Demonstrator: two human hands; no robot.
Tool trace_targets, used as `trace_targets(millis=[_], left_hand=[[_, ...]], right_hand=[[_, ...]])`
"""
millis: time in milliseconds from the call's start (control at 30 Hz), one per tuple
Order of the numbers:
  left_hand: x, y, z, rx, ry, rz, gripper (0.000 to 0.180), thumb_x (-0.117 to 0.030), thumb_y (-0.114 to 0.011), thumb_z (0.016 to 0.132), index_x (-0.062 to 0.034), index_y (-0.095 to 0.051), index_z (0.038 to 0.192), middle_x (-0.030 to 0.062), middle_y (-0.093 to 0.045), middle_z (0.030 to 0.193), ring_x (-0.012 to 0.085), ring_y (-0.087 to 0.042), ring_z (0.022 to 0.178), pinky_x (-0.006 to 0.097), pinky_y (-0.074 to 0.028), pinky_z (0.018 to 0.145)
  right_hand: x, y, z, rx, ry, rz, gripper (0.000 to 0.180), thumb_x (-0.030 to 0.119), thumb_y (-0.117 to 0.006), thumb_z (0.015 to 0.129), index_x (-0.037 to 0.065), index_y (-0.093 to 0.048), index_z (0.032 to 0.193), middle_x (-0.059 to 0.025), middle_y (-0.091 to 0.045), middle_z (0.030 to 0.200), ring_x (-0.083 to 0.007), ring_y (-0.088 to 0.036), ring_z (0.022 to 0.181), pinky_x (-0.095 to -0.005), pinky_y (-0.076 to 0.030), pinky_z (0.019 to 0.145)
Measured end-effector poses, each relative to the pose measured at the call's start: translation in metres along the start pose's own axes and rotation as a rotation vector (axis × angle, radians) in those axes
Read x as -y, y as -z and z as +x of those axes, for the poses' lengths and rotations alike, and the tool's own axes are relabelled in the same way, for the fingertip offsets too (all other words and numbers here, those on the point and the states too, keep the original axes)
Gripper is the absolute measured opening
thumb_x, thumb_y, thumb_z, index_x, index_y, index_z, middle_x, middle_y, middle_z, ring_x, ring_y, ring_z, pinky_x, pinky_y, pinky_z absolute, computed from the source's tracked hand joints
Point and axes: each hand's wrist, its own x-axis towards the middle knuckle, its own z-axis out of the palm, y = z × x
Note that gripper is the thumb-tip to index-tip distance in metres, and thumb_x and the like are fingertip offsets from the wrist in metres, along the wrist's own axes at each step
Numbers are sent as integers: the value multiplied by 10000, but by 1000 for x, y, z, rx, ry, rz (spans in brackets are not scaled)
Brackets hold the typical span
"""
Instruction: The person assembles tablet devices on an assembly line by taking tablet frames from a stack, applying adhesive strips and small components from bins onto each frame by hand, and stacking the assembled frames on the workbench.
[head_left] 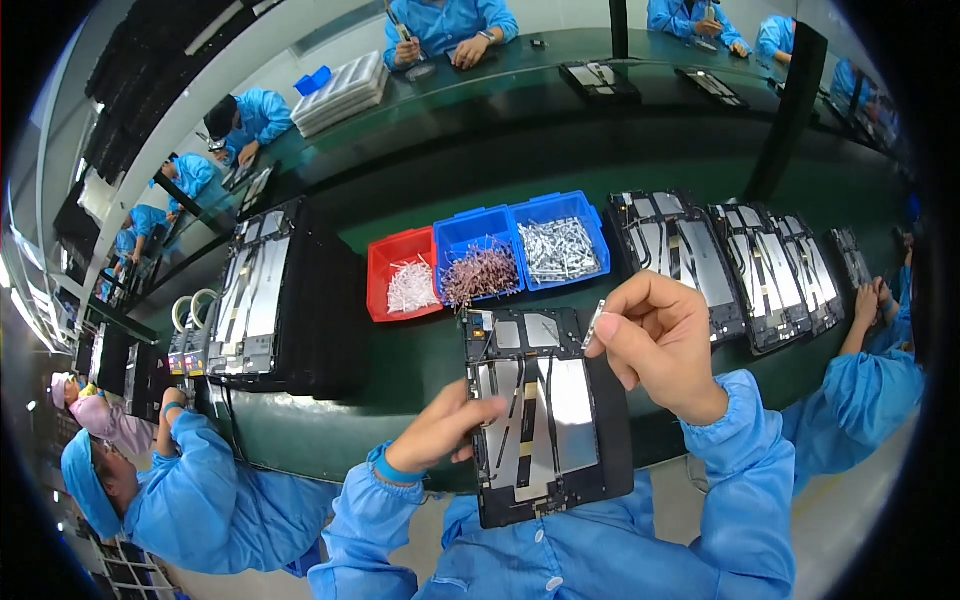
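My left hand [440,432] grips the left edge of an opened tablet [572,425], its thumb lying over the silver inside. The tablet is tilted toward me at the bench's front edge, showing flat batteries, black cables and a dark frame. Between thumb and forefinger, my right hand [655,345] pinches a small silvery strip [594,322] just above the tablet's upper right corner. Beyond the tablet stand a red bin [377,285] of small white pieces, a blue bin [455,232] of thin reddish-brown parts and another blue bin [603,262] of silvery strips.
A tall stack of opened tablets [255,300] stands at left, with rolls of tape [200,310] beside it. More opened tablets [690,255] lie along the green bench [380,400] at right. Co-workers in blue sit on both sides and across. White trays [345,95] are stacked opposite.
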Motion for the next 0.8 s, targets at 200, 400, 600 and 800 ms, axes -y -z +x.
trace_targets(millis=[200,400,600,800], left_hand=[[-32,-20,-7,24,-101,227,154,-160,-581,961,-20,-608,1020,-13,-576,708,67,-471,517,262,-359,435],[8,-37,35,-553,-1202,920,33,5,-606,867,19,-620,894,90,-542,627,249,-572,538,369,-466,531],[4,-40,53,-723,-1392,1237,683,22,-646,786,188,-381,1393,55,-534,553,164,-549,440,329,-454,438],[9,-48,44,-704,-1064,1124,197,-147,-811,696,-66,-682,821,116,-660,725,307,-680,655,374,-529,564]], right_hand=[[36,-16,1,45,199,106,88,-1,-669,882,-35,-600,924,-97,-669,851,-72,-614,715,-207,-496,645],[34,-16,2,198,124,204,48,-7,-631,896,-19,-587,908,-77,-594,954,-82,-560,840,-231,-473,760],[20,-24,2,284,123,212,62,0,-642,905,-21,-584,910,-85,-535,1026,-99,-552,922,-248,-471,830],[21,-23,-2,286,180,180,61,-2,-648,901,-26,-593,909,-77,-532,1012,-89,-544,897,-235,-469,794]])
